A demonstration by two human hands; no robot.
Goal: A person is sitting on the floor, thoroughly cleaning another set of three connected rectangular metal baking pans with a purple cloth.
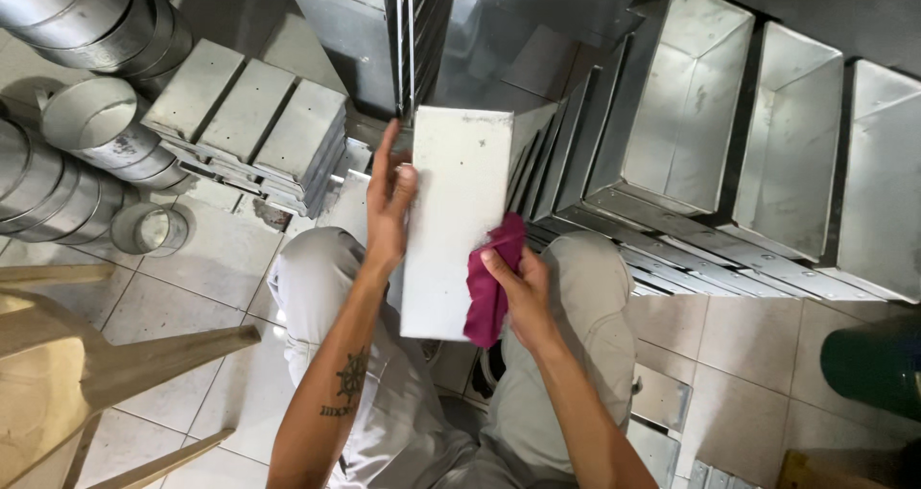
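The fingers [389, 167] of the left hand [389, 211] are lying flat and open against the left side of a tall metal pan [451, 220], holding it steady with the thumb [407, 180] pressing on its front. The fingers of the right hand [518, 283] are curling tight around a dark pink cloth [491, 283] and pressing it to the right edge of the pan. The pan is standing up on end in the middle, just above the person's knees [317, 278], with its flat bottom facing the camera. The person is sitting, wearing pale grey trousers, and the left forearm [326, 403] is showing a small dark tattoo. At 1 and 2 o'clock from the pan, more metal pans [691, 95] are sitting open side up in a row, with a stack of nested pans [566, 134] leaning beside them. At 10 o'clock, a pile of joined pans [249, 119] is lying upside down on the tiled floor [211, 259]. Farther out at 9 and 10 o'clock, round metal tins [91, 124] are stacking in rows. At 8 o'clock, a pale plastic stool [67, 355] is poking in. At 4 o'clock, a dark green round thing [873, 364] is sitting near the edge.
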